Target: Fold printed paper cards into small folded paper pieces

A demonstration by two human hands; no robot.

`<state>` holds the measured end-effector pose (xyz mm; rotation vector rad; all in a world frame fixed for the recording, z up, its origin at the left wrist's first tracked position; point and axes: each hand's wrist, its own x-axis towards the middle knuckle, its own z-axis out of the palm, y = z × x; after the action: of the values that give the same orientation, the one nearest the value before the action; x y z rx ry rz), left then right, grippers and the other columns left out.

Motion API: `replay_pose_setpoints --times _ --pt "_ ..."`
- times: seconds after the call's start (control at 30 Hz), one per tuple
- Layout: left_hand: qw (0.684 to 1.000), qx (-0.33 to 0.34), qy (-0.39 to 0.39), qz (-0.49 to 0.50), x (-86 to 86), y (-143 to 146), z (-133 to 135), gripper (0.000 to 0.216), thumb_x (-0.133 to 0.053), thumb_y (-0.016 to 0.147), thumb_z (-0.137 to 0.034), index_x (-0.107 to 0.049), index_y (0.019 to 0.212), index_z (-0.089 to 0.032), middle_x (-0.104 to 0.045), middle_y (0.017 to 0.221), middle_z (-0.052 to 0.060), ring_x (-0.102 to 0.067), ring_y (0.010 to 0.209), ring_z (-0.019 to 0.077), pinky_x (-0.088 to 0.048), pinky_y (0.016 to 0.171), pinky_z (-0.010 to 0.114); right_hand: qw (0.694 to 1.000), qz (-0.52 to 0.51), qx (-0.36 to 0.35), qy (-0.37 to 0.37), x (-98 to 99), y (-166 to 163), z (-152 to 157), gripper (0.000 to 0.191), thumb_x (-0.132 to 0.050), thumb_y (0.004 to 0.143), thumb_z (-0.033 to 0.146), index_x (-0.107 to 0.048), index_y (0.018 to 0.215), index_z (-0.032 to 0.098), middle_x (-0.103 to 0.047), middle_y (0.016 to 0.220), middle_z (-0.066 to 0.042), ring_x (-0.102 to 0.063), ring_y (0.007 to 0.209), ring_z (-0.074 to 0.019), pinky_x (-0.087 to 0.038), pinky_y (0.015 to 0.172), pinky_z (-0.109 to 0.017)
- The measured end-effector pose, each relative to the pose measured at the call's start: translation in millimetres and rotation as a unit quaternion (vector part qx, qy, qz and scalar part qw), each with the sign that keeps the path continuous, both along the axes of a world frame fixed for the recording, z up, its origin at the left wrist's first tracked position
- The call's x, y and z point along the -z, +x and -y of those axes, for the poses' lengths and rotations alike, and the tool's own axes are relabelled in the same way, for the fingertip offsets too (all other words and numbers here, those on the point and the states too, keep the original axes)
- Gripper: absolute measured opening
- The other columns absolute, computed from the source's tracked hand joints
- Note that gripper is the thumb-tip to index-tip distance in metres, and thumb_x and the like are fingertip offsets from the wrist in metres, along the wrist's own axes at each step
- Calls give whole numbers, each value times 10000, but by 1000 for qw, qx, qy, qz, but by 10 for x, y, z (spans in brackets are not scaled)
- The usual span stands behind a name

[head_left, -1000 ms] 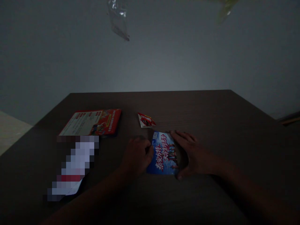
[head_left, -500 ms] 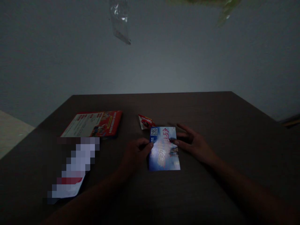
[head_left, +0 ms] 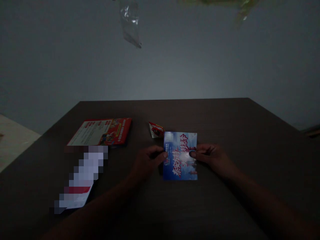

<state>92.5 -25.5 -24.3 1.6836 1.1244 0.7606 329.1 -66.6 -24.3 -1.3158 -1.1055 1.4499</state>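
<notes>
A blue printed leaflet (head_left: 180, 156) with large red-and-white characters is held over the table, its printed side facing me. My left hand (head_left: 148, 160) pinches its left edge, thumb on the front and fingers behind. On the opposite edge, my right hand (head_left: 217, 158) grips it the same way, the thumb resting on the print. Just beyond the leaflet's upper left corner stands a small folded red paper piece (head_left: 156, 130), partly overlapped by the leaflet in this view.
A stack of red-and-white printed flyers (head_left: 110, 131) lies at the left on the dark wooden table (head_left: 200, 113). In front of it is a whitish item (head_left: 85, 176), mostly pixelated. Clear plastic (head_left: 130, 23) hangs against the grey wall (head_left: 190, 60).
The leaflet has shifted slightly right and been raised, and its glare has lessened so the print shows more. My right hand's spread fingers have closed on its right edge.
</notes>
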Motion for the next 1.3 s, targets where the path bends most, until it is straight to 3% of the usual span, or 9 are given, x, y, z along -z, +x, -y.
replay_pose_setpoints --times 0.1,0.2,0.27,0.37,0.47,0.63,1.0,1.17,1.3 --pt "999 15 50 14 -37 19 16 175 -583 784 -307 -657 755 -152 -635 787 28 -598 734 148 -465 664 250 999 19 9 41 -34 -8 46 228 -748 679 365 -717 782 164 -739 731 -41 -671 607 -170 -538 571 -284" --pt "989 1 145 35 -69 36 46 118 -580 781 -243 -648 749 -151 -629 864 52 -602 800 157 -477 720 269 984 97 40 142 -76 -5 100 180 -715 723 342 -725 821 191 -743 779 -43 -689 680 -199 -560 628 -321" --pt "973 -2 228 34 -75 33 60 80 -583 778 -207 -649 785 -161 -628 879 57 -601 818 159 -480 733 277 953 165 40 250 -103 16 121 135 -692 753 284 -728 871 231 -740 887 -43 -691 792 -221 -561 716 -361" --pt "943 31 330 14 -60 8 61 122 -620 757 -214 -655 871 -187 -633 879 56 -597 815 166 -480 734 297 881 228 -20 415 -127 67 115 213 -636 788 200 -704 976 275 -720 1007 -50 -648 980 -252 -515 854 -452" --pt "926 72 367 -57 -43 -19 57 155 -602 775 -210 -661 918 -216 -647 900 57 -588 847 177 -463 760 323 821 308 -63 477 -111 109 79 263 -588 809 162 -684 1016 292 -715 1031 -48 -634 1019 -243 -481 897 -474" --pt "904 162 364 -154 -72 -31 76 237 -553 785 -129 -644 986 -215 -642 1039 66 -565 967 193 -423 851 353 777 395 -126 473 -2 121 32 230 -577 837 183 -670 1024 278 -705 1057 -42 -635 1014 -208 -479 905 -427" --pt "852 229 365 -297 -129 28 123 322 -513 800 -162 -598 1108 -203 -604 1116 81 -519 1033 246 -365 904 410 719 491 -192 453 -18 2 115 227 -516 881 209 -649 1063 240 -690 1061 -50 -634 952 -202 -485 869 -401" --pt "842 203 360 -347 -109 19 97 327 -507 787 -138 -599 1100 -164 -588 1163 100 -504 1068 257 -351 935 421 725 510 -227 403 -84 -59 156 333 -563 852 352 -608 1155 222 -644 1131 -64 -582 1029 -242 -468 907 -417" --pt "842 171 382 -341 -52 -2 97 341 -455 832 -111 -574 1146 -167 -572 1209 96 -501 1094 240 -355 941 417 754 483 -208 395 -26 -113 132 234 -516 888 246 -639 1084 212 -661 1073 -59 -591 993 -198 -471 914 -370"
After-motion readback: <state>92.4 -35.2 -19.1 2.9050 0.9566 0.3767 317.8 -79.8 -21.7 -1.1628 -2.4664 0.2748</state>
